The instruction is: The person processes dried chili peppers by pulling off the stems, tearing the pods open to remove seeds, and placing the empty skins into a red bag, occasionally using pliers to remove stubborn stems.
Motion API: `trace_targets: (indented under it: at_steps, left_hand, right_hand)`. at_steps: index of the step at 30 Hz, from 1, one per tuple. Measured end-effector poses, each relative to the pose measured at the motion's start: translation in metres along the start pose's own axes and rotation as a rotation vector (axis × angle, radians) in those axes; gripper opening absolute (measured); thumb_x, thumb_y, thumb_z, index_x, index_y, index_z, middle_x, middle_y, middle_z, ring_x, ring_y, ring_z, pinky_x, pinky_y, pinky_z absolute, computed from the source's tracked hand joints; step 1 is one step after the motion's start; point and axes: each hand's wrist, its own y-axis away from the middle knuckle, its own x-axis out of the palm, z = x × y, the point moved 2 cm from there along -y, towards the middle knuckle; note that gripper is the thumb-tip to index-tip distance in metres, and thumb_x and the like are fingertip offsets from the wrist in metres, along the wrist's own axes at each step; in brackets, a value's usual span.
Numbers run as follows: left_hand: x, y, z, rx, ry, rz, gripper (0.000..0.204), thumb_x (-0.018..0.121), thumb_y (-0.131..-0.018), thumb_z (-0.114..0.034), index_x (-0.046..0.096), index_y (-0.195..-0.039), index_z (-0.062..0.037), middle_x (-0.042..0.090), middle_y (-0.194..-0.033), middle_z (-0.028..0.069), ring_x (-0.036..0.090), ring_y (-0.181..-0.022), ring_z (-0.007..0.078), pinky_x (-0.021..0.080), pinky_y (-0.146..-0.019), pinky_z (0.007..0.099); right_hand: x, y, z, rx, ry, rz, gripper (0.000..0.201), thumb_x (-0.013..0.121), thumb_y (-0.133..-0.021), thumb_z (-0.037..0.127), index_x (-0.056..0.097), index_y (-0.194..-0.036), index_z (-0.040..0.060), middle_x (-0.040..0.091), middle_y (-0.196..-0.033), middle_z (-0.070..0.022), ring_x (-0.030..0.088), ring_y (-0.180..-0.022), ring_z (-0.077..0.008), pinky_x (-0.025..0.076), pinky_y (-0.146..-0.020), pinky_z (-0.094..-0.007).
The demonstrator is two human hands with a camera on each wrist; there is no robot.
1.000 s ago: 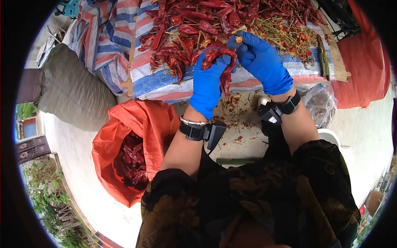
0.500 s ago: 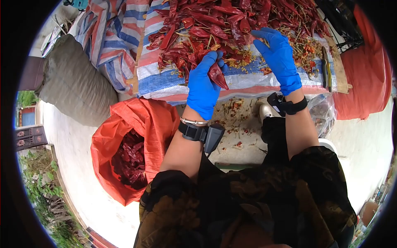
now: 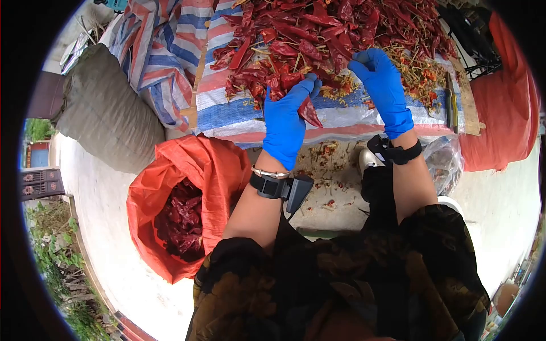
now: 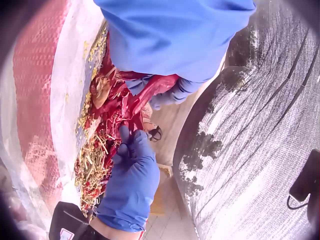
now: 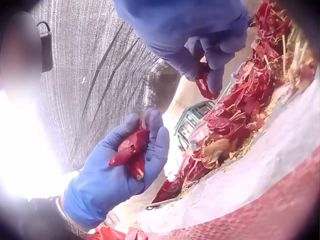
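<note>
Both hands wear blue gloves. My left hand [image 3: 300,98] grips a few dried red chillies [image 3: 309,112] at the near edge of the table; the right wrist view shows these chillies [image 5: 131,151] lying in its curled fingers [image 5: 152,145]. My right hand [image 3: 365,63] reaches into the big pile of dried chillies [image 3: 318,31] and pinches one chilli [image 5: 205,86] between thumb and fingers. In the left wrist view the right hand [image 4: 131,150] pulls at a chilli just below the left hand [image 4: 175,35]. The hands are a short distance apart.
A heap of plucked stems [image 3: 418,68] lies right of the pile on the striped tarp [image 3: 239,116]. A red bag [image 3: 210,170] with chillies inside stands at lower left, a grey sack [image 3: 108,116] behind it. A knife [image 3: 451,102] lies at the table's right edge.
My right hand opened over the stem heap, then moved left to the chilli pile and closed on a chilli. My left hand kept its chillies and lifted slightly toward the pile.
</note>
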Motion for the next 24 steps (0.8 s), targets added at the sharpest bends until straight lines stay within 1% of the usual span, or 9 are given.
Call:
trace_targets:
  at_steps: [2, 3, 5, 8, 12, 14, 18, 20, 24]
  left_hand:
    - [0.014, 0.005, -0.008, 0.1, -0.029, 0.095, 0.024, 0.058, -0.08, -0.005, 0.057, -0.102, 0.0022, 0.06, -0.095, 0.0116, 0.058, -0.089, 0.0193, 0.045, -0.083, 0.0323]
    - [0.016, 0.006, -0.009, 0.098, -0.034, 0.092, 0.024, 0.058, -0.08, -0.005, 0.057, -0.102, 0.0022, 0.06, -0.095, 0.0116, 0.058, -0.089, 0.0193, 0.045, -0.083, 0.0323]
    - [0.02, 0.008, -0.013, 0.218, -0.257, 0.102, 0.023, 0.058, -0.079, -0.003, 0.056, -0.102, -0.0001, 0.06, -0.095, 0.0093, 0.058, -0.087, 0.0157, 0.045, -0.08, 0.0295]
    - [0.015, 0.008, -0.002, 0.22, -0.414, 0.089, 0.024, 0.059, -0.079, -0.002, 0.054, -0.103, -0.002, 0.06, -0.095, 0.007, 0.058, -0.083, 0.013, 0.046, -0.076, 0.0256]
    - [0.011, 0.005, 0.01, 0.189, -0.406, 0.029, 0.027, 0.061, -0.078, -0.002, 0.052, -0.104, -0.0031, 0.06, -0.093, 0.0056, 0.058, -0.08, 0.0123, 0.047, -0.071, 0.0238]
    - [0.011, 0.004, 0.011, 0.156, -0.418, 0.067, 0.031, 0.062, -0.078, -0.003, 0.05, -0.106, -0.0031, 0.06, -0.092, 0.0063, 0.058, -0.076, 0.0127, 0.047, -0.071, 0.0236]
    - [0.006, 0.004, 0.021, 0.099, -0.4, 0.087, 0.032, 0.063, -0.077, -0.005, 0.05, -0.106, -0.0026, 0.062, -0.088, 0.0081, 0.058, -0.073, 0.012, 0.047, -0.067, 0.0227]
    - [-0.002, -0.005, 0.025, 0.044, -0.645, -0.022, 0.032, 0.065, -0.076, -0.006, 0.052, -0.104, -0.002, 0.063, -0.082, 0.0086, 0.058, -0.069, 0.0109, 0.047, -0.061, 0.0221]
    - [0.021, 0.009, -0.001, -0.054, -0.623, 0.087, 0.027, 0.066, -0.075, -0.009, 0.056, -0.098, -0.0019, 0.063, -0.078, 0.0076, 0.057, -0.065, 0.0101, 0.045, -0.055, 0.0222]
  right_hand:
    - [-0.001, 0.002, 0.01, 0.085, -0.126, 0.131, 0.02, 0.062, -0.078, 0.011, 0.056, -0.095, 0.0038, 0.061, -0.081, -0.0033, 0.055, -0.069, -0.0104, 0.045, -0.064, -0.0245]
    - [-0.003, 0.004, 0.018, 0.089, -0.131, 0.132, 0.02, 0.062, -0.078, 0.011, 0.056, -0.095, 0.0038, 0.061, -0.081, -0.0033, 0.055, -0.069, -0.0104, 0.045, -0.064, -0.0245]
    - [0.0, 0.01, 0.035, 0.175, -0.331, 0.38, 0.017, 0.06, -0.08, 0.011, 0.057, -0.095, 0.003, 0.061, -0.082, -0.0029, 0.056, -0.065, -0.0103, 0.045, -0.062, -0.0235]
    - [0.0, 0.014, 0.046, 0.232, -0.476, 0.486, 0.019, 0.059, -0.081, 0.011, 0.057, -0.098, 0.0017, 0.061, -0.082, -0.0028, 0.058, -0.063, -0.0108, 0.045, -0.062, -0.0218]
    - [0.003, 0.014, 0.036, 0.261, -0.615, 0.457, 0.019, 0.06, -0.081, 0.013, 0.059, -0.095, 0.0004, 0.061, -0.08, -0.003, 0.057, -0.066, -0.01, 0.044, -0.063, -0.0215]
    - [-0.001, 0.011, 0.033, 0.127, -0.296, 0.449, 0.015, 0.062, -0.08, 0.013, 0.062, -0.089, 0.0007, 0.061, -0.078, -0.0025, 0.056, -0.068, -0.0087, 0.044, -0.063, -0.0223]
    - [-0.001, 0.013, 0.027, 0.222, -0.386, 0.44, 0.012, 0.063, -0.079, 0.014, 0.064, -0.085, 0.0028, 0.062, -0.078, -0.0019, 0.055, -0.07, -0.0076, 0.044, -0.063, -0.0233]
    - [0.002, 0.016, 0.03, 0.146, -0.306, 0.359, 0.013, 0.064, -0.078, 0.013, 0.064, -0.085, 0.003, 0.062, -0.077, -0.0025, 0.055, -0.07, -0.0081, 0.044, -0.064, -0.0232]
    - [0.005, 0.02, 0.039, 0.088, -0.262, 0.327, 0.012, 0.064, -0.078, 0.012, 0.063, -0.083, 0.0015, 0.06, -0.074, -0.0031, 0.055, -0.069, -0.0089, 0.045, -0.064, -0.0237]
